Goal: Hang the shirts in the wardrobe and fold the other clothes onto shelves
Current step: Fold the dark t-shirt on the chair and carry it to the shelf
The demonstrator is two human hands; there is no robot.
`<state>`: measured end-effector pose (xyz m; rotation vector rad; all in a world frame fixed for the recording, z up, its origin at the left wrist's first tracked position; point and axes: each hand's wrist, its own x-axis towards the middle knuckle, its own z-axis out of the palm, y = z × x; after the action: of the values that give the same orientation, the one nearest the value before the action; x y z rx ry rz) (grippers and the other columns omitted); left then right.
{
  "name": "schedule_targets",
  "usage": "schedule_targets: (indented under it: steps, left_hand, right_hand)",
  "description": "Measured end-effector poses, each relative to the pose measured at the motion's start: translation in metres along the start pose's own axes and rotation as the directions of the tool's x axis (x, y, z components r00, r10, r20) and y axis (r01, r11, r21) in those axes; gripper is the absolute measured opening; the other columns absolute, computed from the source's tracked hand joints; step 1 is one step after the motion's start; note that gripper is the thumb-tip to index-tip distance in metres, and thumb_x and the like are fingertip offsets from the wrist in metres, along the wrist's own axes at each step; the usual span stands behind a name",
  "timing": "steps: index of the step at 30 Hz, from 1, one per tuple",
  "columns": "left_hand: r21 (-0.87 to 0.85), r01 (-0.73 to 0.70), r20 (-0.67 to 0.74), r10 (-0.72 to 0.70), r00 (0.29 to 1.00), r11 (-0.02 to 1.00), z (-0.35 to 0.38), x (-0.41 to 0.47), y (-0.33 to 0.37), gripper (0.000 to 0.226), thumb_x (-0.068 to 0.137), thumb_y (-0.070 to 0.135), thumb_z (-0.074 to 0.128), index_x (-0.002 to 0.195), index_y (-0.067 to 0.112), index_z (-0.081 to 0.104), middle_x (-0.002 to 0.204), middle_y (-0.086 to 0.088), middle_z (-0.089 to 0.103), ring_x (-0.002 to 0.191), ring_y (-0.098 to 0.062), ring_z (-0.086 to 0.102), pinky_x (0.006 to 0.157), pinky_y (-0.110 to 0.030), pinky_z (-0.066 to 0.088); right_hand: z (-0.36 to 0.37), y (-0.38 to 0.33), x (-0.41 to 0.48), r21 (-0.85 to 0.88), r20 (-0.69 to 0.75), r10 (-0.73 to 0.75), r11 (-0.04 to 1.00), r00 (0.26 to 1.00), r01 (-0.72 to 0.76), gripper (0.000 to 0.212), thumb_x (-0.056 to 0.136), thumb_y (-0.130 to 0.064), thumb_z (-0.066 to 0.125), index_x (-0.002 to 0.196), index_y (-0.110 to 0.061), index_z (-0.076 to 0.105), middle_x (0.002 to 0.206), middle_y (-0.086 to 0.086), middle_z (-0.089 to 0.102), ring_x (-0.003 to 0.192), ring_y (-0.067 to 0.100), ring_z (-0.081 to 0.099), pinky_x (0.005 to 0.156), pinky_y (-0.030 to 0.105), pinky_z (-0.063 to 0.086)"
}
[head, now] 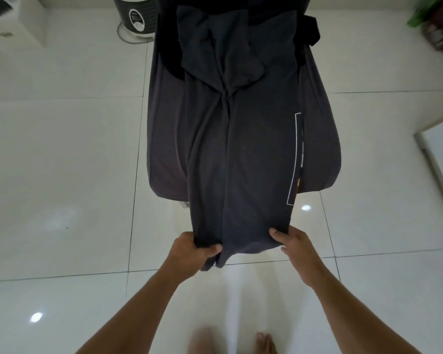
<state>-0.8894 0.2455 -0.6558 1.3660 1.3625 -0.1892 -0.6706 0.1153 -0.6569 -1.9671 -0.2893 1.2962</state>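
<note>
A person's left hand [195, 247] and right hand [296, 245] each grip a near corner of a dark grey garment [241, 162], stretched away over the white tiled floor [62, 149].

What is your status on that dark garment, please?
Left hand and right hand both grip the near edge. Dark grey garment laid out lengthwise over a draped cloth. Nothing seen blocking it.

legible text: none | dark garment [241, 154]: white print [295, 159] at right edge, unreadable | bin [124, 8] beyond dark garment: label [136, 20] blurred
</note>
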Motion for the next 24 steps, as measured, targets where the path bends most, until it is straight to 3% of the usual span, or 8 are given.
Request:
schedule_targets:
  steps: [3,6,10,13,16,19,21,24]
  left_hand:
    - [-0.066,0.051,0.016,-0.050,0.999,0.996,0.005,-0.002,-0.019,0.029,0.082,0.038,0.079,0.090,0.011,0.073,0.084,-0.001,0.077,0.084,-0.022,0.072,0.074,-0.034,0.058]
    - [-0.253,0.052,-0.015,-0.058,0.998,0.966,0.005,-0.021,-0.029,0.021,0.092,0.030,0.071,0.094,0.009,0.074,0.088,-0.002,0.078,0.093,-0.024,0.073,0.080,-0.034,0.055]
    - [-0.215,-0.024,-0.083,0.006,0.997,0.976,0.010,-0.054,-0.033,0.022,0.096,0.038,0.065,0.101,0.017,0.070,0.092,0.001,0.077,0.090,-0.018,0.073,0.085,-0.041,0.058]
    - [-0.196,-0.016,-0.053,0.006,0.999,0.980,0.011,-0.079,-0.039,0.033,0.089,0.042,0.072,0.114,0.024,0.062,0.101,0.007,0.076,0.092,-0.011,0.073,0.087,-0.039,0.058]
    - [-0.271,0.003,-0.062,-0.021,0.998,0.963,0.012,-0.103,-0.034,0.031,0.095,0.027,0.067,0.118,0.018,0.046,0.106,-0.003,0.073,0.090,-0.017,0.072,0.078,-0.037,0.061]
    - [-0.280,-0.067,-0.132,0.031,0.991,0.958,0.012,-0.125,-0.026,0.031,0.101,0.019,0.057,0.116,0.022,0.031,0.105,-0.002,0.067,0.089,-0.028,0.070,0.069,-0.044,0.062]
    - [-0.305,-0.112,-0.116,0.080,0.990,0.946,0.011,-0.143,-0.019,0.026,0.101,0.011,0.055,0.112,0.024,0.036,0.101,-0.004,0.068,0.083,-0.032,0.069,0.062,-0.039,0.057]
    - [-0.385,-0.136,-0.077,0.115,0.990,0.913,0.002,-0.165,-0.006,0.021,0.097,0.000,0.056,0.091,0.018,0.065,0.090,-0.009,0.069,0.079,-0.028,0.061,0.064,-0.035,0.045]
  right_hand:
    - [-0.007,0.016,-0.002,-0.064,0.043,0.043,0.997,0.998,-0.041,0.017,0.092,-0.021,0.070,0.109,-0.015,0.071,0.103,-0.005,0.077,0.103,0.019,0.068,0.092,0.035,0.053]
    - [-0.007,0.026,-0.014,-0.065,0.057,0.082,0.995,0.995,-0.078,0.007,0.093,-0.020,0.070,0.097,-0.025,0.072,0.098,-0.009,0.077,0.100,0.013,0.068,0.080,0.027,0.050]
    - [-0.001,0.032,-0.037,-0.061,0.035,0.030,0.998,0.999,-0.028,0.013,0.099,-0.022,0.060,0.104,-0.025,0.072,0.102,-0.008,0.078,0.102,0.014,0.071,0.095,0.038,0.054]
    - [-0.001,0.031,-0.062,-0.045,0.001,0.006,0.999,1.000,-0.006,0.019,0.103,-0.029,0.054,0.116,-0.024,0.066,0.113,-0.006,0.074,0.106,0.016,0.069,0.100,0.043,0.053]
    - [-0.004,0.028,-0.081,-0.056,-0.003,-0.013,0.998,1.000,0.013,0.024,0.104,-0.039,0.050,0.122,-0.026,0.058,0.122,-0.002,0.068,0.111,0.019,0.064,0.101,0.047,0.053]
    - [-0.009,0.025,-0.096,-0.049,0.006,-0.022,0.999,1.000,0.022,0.027,0.101,-0.042,0.054,0.120,-0.023,0.055,0.121,-0.001,0.066,0.110,0.020,0.065,0.099,0.048,0.054]
    - [-0.015,0.023,-0.109,0.040,0.027,-0.006,0.999,1.000,0.005,0.034,0.096,-0.033,0.066,0.124,-0.024,0.049,0.118,0.000,0.068,0.107,0.021,0.068,0.097,0.048,0.056]
    - [-0.025,0.010,-0.132,0.105,0.072,-0.050,0.994,0.996,0.042,0.057,0.090,-0.016,0.074,0.131,-0.035,0.039,0.115,0.006,0.070,0.101,0.024,0.072,0.088,0.046,0.060]
